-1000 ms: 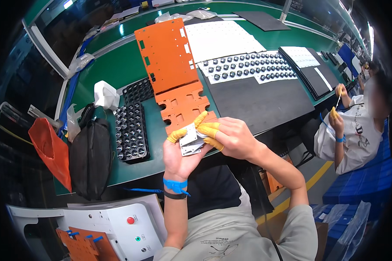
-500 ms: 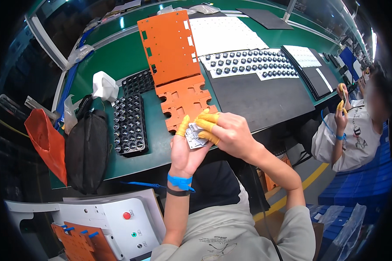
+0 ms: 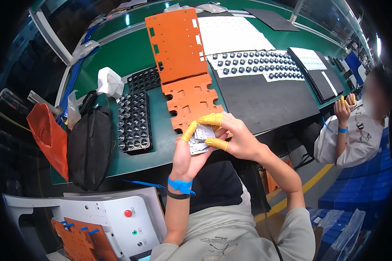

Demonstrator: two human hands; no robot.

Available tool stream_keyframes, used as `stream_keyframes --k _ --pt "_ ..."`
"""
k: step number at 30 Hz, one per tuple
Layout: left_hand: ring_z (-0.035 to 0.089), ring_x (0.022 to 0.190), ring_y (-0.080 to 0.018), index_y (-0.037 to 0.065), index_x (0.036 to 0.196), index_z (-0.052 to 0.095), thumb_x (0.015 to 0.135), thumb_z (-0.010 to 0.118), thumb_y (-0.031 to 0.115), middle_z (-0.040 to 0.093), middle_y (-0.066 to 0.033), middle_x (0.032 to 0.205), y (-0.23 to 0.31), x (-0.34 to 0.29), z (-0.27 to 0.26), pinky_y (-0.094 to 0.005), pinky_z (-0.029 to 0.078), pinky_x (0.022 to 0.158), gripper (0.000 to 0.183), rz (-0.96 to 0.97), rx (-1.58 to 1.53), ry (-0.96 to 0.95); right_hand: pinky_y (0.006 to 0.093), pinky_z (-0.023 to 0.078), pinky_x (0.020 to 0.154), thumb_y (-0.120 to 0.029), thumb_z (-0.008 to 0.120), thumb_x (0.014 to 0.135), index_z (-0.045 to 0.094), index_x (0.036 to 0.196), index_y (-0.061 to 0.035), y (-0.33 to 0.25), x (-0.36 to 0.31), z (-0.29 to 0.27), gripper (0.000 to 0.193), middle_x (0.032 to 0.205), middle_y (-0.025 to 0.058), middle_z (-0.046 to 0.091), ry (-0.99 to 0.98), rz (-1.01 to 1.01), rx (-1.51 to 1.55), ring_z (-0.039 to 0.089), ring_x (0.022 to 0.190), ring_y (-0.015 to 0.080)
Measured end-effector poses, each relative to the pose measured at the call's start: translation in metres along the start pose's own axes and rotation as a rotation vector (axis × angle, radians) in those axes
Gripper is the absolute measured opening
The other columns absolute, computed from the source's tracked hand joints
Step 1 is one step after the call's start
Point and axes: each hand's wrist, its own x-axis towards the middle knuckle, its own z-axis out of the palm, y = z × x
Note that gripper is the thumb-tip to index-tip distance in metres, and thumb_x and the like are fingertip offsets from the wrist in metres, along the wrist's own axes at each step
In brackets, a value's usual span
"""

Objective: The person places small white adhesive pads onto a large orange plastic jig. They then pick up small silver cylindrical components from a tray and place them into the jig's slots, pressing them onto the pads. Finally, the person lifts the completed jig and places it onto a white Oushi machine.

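Observation:
Several small flat white pieces with dark dots [image 3: 197,147] lie stacked in my left hand [image 3: 185,155], whose yellow-covered thumb presses on their left edge. My right hand [image 3: 237,138], with yellow finger covers, pinches one such piece [image 3: 204,132] at the top of the stack. Part of the stack is hidden under the fingers. Just beyond my hands lies an orange fixture plate [image 3: 191,102] with cut-outs, joined to a taller orange panel [image 3: 178,48] with slots and small holes.
Left of the fixture stands a black tray [image 3: 149,126] of round, shiny parts, near a black bag [image 3: 90,145] and a red-orange pouch [image 3: 52,135]. White sheets with rows of dark round parts [image 3: 252,63] lie on black boards [image 3: 268,102]. A co-worker [image 3: 353,130] sits at right.
My right fingers have shifted and now hold one white piece raised at the stack's top. The view has shifted slightly, and the co-worker's hands have moved.

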Motion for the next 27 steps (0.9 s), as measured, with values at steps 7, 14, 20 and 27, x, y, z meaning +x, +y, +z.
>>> stream_keyframes --k 7,14,20,27 --pt "0.062 0.121 -0.0350 0.002 0.141 0.047 0.108 0.043 0.032 0.056 -0.0189 0.137 0.001 -0.003 -0.009 -0.0510 0.053 0.103 0.044 0.044 0.119 0.053 0.0361 0.054 0.086 -0.006 0.079 0.082 0.062 0.132 -0.0046 -0.006 0.005 0.002 0.053 0.119 0.0111 0.064 -0.014 0.038 0.041 0.060 0.105 0.0269" --pt "0.070 0.100 -0.0255 0.004 0.132 0.053 0.109 0.040 0.037 0.066 -0.0121 0.117 0.002 -0.021 -0.027 -0.0418 0.061 0.083 0.042 0.137 0.289 0.144 0.0397 0.043 0.099 -0.013 0.082 0.079 0.061 0.133 -0.0066 -0.014 0.019 0.008 0.058 0.119 0.0096 0.065 -0.180 -0.128 -0.180 0.056 0.109 0.0294" --pt "0.058 0.072 -0.0138 0.004 0.130 0.055 0.110 0.035 0.039 0.063 -0.0045 0.095 0.016 -0.055 -0.039 -0.0314 0.048 0.065 0.045 0.302 0.238 0.144 0.0401 0.046 0.097 -0.017 0.080 0.082 0.064 0.127 -0.0059 -0.025 0.060 0.035 0.049 0.119 0.0106 0.066 -0.156 -0.250 -0.089 0.060 0.108 0.0286" --pt "0.044 0.068 -0.0162 0.001 0.132 0.052 0.103 0.046 0.037 0.055 -0.0081 0.095 0.033 -0.090 -0.044 -0.0308 0.037 0.062 0.047 0.359 0.048 0.124 0.0406 0.053 0.086 -0.017 0.074 0.087 0.071 0.107 0.0002 0.002 0.145 0.110 0.026 0.098 0.0158 0.070 -0.045 -0.215 -0.168 0.067 0.100 0.0310"
